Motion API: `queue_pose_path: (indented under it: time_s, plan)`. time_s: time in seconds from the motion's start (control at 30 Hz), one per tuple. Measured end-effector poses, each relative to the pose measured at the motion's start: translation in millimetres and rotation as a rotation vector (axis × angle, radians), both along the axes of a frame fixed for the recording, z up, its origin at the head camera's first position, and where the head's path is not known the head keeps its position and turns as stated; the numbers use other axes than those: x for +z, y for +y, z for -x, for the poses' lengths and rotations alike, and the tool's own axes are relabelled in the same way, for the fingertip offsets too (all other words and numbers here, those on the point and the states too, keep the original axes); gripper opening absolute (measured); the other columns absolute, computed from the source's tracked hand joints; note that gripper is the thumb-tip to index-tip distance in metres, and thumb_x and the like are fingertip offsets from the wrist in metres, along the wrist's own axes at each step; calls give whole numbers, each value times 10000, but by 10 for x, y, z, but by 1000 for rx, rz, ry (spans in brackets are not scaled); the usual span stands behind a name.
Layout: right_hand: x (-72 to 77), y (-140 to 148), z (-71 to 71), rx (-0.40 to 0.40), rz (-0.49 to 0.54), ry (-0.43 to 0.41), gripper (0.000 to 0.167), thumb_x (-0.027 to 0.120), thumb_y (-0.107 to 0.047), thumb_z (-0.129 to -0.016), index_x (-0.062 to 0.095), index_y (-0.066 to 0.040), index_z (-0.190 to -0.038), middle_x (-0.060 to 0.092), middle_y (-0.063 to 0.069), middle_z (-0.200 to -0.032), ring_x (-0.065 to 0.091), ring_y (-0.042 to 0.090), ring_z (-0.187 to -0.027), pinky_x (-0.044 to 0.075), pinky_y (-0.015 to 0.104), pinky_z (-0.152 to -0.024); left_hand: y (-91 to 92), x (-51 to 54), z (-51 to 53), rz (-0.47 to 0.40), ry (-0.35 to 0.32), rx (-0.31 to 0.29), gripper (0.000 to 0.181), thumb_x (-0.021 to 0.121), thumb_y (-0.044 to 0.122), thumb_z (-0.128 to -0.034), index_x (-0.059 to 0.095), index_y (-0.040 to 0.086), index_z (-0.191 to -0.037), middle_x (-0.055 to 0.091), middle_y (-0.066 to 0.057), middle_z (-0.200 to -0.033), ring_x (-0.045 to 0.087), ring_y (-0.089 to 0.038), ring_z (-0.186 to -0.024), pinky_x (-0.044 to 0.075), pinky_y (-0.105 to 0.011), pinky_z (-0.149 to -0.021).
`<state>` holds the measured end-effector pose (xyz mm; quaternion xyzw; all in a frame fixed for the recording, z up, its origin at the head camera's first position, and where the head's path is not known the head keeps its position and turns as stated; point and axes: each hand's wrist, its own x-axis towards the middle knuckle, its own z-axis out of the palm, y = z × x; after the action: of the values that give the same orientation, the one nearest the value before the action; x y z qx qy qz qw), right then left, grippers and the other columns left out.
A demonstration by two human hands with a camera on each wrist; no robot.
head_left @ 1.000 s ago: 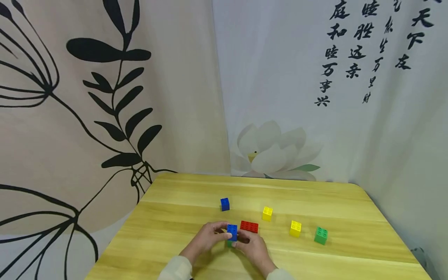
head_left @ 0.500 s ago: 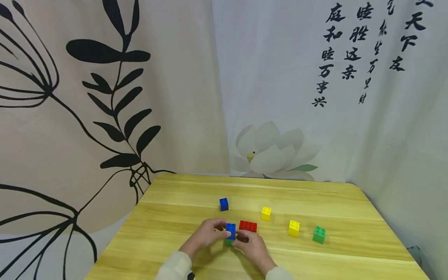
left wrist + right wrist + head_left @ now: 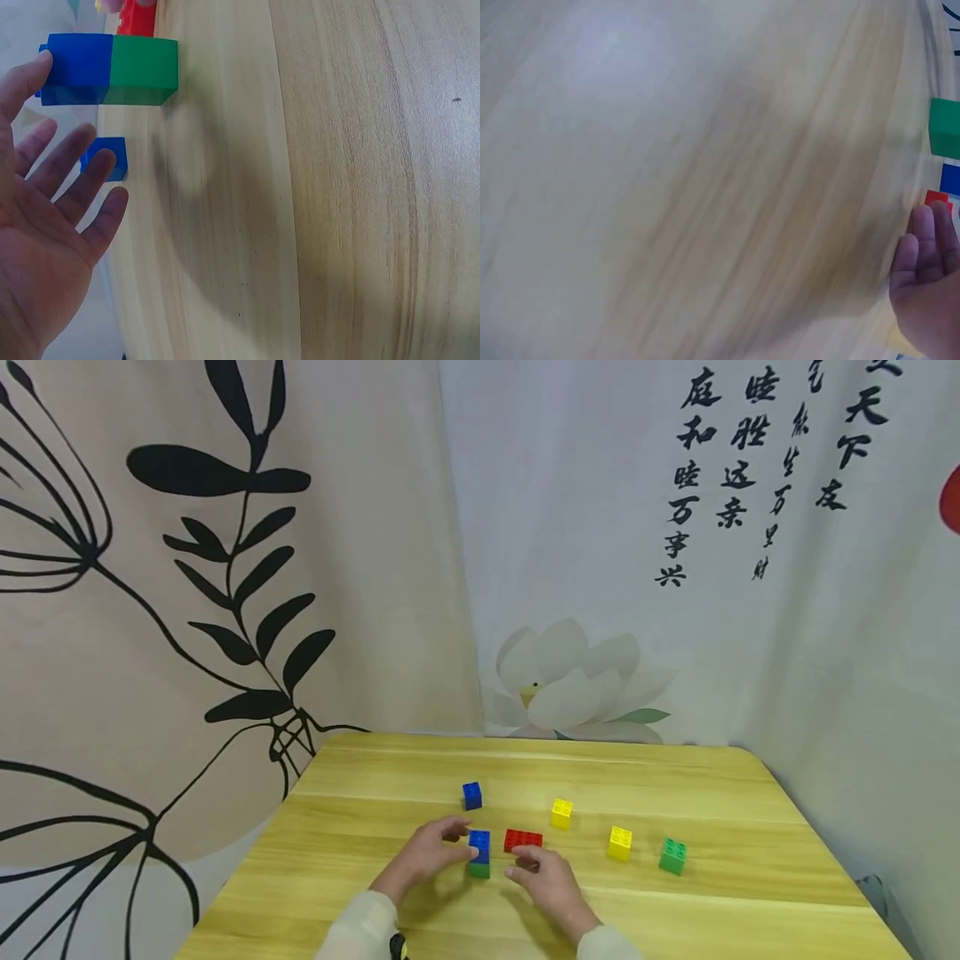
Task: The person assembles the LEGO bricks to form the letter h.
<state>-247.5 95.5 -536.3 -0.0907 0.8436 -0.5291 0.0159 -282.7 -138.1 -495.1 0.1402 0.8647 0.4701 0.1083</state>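
Blue block (image 3: 480,842) stands on green block (image 3: 479,871), left of red block (image 3: 522,838).
Left hand (image 3: 426,854): fingers extended, thumb at blue block, contact unclear. Right hand (image 3: 551,883): fingers loosely bent, grasping nothing, near red block.

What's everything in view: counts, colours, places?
Table: 1, yellowish, beneath blocks
Stack: 1, blue on green, front
Red brick: 1, red, stack's right
Lone blue block: 1, blue, behind stack
Yellow blocks: 2, yellow, further right
Lone green block: 1, green, farthest right
Backdrop: 1, pale, behind table
Plant prints: several, black, backdrop left
Lotus print: 1, white, centre
Lettering: 4 columns, black, right
Patch: 1, red, right edge
Wrist item: 1, black, left sleeve
Sleeves: 2, pale, wrists
Hands: 2, bare, flanking stack
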Motion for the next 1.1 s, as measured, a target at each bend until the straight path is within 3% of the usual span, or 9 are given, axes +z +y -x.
queue_pose_path:
  time_s: [0.1, 0.33, 0.63, 0.9, 1.1]
  plan:
    - [10, 49, -35, -10, 8, -7, 394, 736, -194, -903, 652, 28, -1217, 676, 170, -1092, 638, 304, -976, 557, 436, -819, -5, -16, -20, 1, 0, 18, 625, 746, 347, -896, 533, 44, -1400, 596, -155, -1304, 517, -406, -1218, 409, -625, -987]
    - [106, 200, -49, -53, 27, -24, 402, 733, -200, -909, 653, 39, -1222, 679, 115, -1064, 631, 222, -909, 551, 351, -748, 8, 52, 15, 21, -1, 32, 619, 712, 407, -913, 533, 86, -1411, 564, -163, -1344, 506, -382, -1236, 416, -604, -995]
    - [263, 458, -23, -153, -38, -24, 425, 733, -235, -913, 652, 13, -1248, 681, 111, -1103, 638, 247, -965, 555, 392, -798, 112, 220, 61, 44, 37, 38, 642, 650, 479, -937, 526, 72, -1418, 562, -146, -1363, 501, -365, -1259, 407, -580, -1022]
    - [514, 694, 55, -274, -99, -15, 400, 701, -243, -943, 650, -13, -1267, 675, 85, -1127, 630, 264, -1002, 550, 405, -824, 221, 334, 144, -8, 80, 50, 661, 627, 524, -940, 508, 109, -1440, 542, -152, -1393, 484, -357, -1285, 382, -579, -1050]
    - [580, 872, 89, -337, -114, 25, 387, 705, -241, -940, 658, -32, -1262, 676, 120, -1154, 637, 287, -1011, 553, 411, -808, 318, 411, 213, -23, 91, 51, 676, 629, 543, -931, 497, 131, -1449, 525, -125, -1422, 462, -344, -1317, 386, -563, -1056]
